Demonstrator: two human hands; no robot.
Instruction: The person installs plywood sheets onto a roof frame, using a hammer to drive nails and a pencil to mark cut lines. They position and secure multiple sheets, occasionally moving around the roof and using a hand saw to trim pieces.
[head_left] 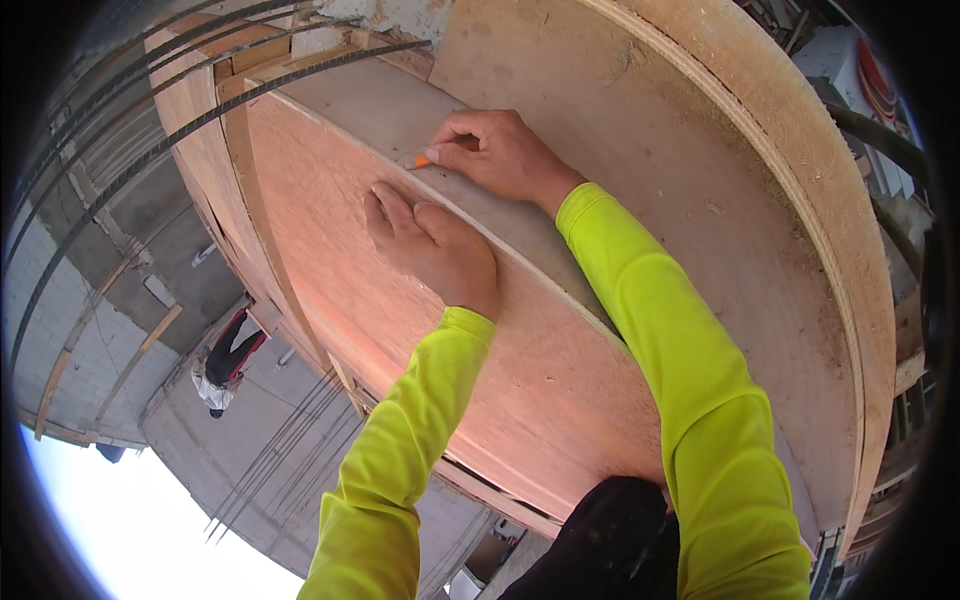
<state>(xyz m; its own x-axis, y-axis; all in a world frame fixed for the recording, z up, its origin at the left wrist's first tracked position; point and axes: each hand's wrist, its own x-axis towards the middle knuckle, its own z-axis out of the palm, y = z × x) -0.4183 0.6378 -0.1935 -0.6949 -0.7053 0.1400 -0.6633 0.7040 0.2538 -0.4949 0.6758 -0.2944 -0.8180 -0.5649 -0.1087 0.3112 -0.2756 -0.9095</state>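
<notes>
My right hand [505,155] is closed in a pinch on a small orange tool [423,160]. The tool's thin greyish tip meets the plywood near the edge of the upper board; most of its body is hidden in my fingers, so I cannot tell its exact kind. Below and left of it, my left hand [435,245] rests on the reddish plywood sheet [540,400], fingers stretched and holding nothing. Between the hands runs the pale edge of a greyish plywood strip [365,105], which lies along the upper side of the reddish sheet.
Ribbed steel bars [290,78] cross the upper left. A large plywood board [680,150] with a thick rim rises on the right. Far off at the left, a person [222,370] in dark trousers stands on a concrete floor. My dark-clothed knee [615,535] is at the bottom.
</notes>
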